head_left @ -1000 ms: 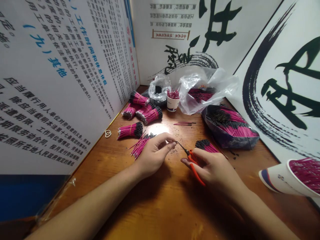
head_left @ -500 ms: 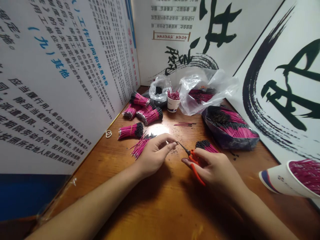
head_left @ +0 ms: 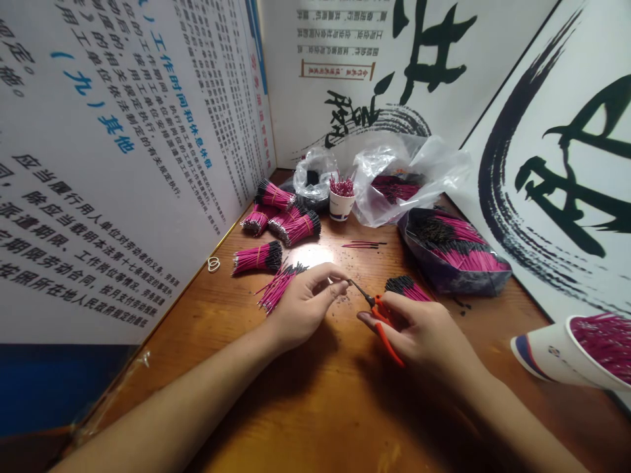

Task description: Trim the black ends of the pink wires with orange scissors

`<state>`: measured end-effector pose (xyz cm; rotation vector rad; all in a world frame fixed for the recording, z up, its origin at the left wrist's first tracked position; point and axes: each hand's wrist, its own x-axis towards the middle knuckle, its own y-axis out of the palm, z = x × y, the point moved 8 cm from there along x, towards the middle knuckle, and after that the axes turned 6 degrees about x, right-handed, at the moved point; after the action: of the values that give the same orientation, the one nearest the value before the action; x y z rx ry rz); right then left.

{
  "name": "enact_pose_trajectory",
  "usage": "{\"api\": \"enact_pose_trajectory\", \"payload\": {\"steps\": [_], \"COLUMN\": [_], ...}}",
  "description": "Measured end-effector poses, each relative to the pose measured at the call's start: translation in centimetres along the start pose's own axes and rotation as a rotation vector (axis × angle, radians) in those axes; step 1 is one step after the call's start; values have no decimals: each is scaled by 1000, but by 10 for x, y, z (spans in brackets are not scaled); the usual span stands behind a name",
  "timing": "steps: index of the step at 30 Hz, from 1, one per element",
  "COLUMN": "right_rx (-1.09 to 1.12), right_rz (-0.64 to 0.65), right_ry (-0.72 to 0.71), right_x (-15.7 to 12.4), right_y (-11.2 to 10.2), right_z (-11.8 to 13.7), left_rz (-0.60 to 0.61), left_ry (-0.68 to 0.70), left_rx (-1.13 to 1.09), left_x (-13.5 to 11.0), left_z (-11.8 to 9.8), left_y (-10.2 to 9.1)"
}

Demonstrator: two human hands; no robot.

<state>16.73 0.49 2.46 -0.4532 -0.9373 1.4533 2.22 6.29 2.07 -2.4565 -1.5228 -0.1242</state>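
Observation:
My left hand [head_left: 308, 302] is closed in a pinch above the table. What its fingertips hold is too small and hidden to make out. My right hand [head_left: 414, 325] is wrapped round orange-handled pliers [head_left: 387, 328], whose slim dark jaws point up-left and meet the left fingertips. Behind my left wrist lies a loose pile of pink wires [head_left: 277, 289] with black ends, partly covered by the hand. A smaller bunch of pink wires [head_left: 407, 287] shows just behind my right hand. Tiny dark bits are scattered on the tabletop between the hands.
Banded wire bundles [head_left: 259, 257] lie at back left, near a white paper cup [head_left: 340, 209] of wires. Clear plastic bags [head_left: 369, 210] and a dark bag of wires [head_left: 458, 279] stand at back right. Another cup [head_left: 542, 351] tilts at right. Printed panels [head_left: 148, 217] enclose the table.

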Motion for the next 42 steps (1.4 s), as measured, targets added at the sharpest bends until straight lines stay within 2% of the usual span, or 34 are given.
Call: {"api": "enact_pose_trajectory", "payload": {"steps": [7, 12, 24, 42], "right_rx": [-1, -11, -18, 15], "right_rz": [40, 33, -1, 19], "right_ry": [38, 15, -11, 0], "right_x": [0, 0, 2, 1], "right_y": [1, 2, -3, -1], "right_z": [-5, -7, 4, 3], "left_rz": [2, 10, 2, -3], "left_ry": [23, 42, 34, 71], "left_rx": [32, 38, 40, 92], "left_x": [0, 0, 0, 1], "left_z": [-2, -3, -3, -4], "left_y": [0, 1, 0, -1]}}
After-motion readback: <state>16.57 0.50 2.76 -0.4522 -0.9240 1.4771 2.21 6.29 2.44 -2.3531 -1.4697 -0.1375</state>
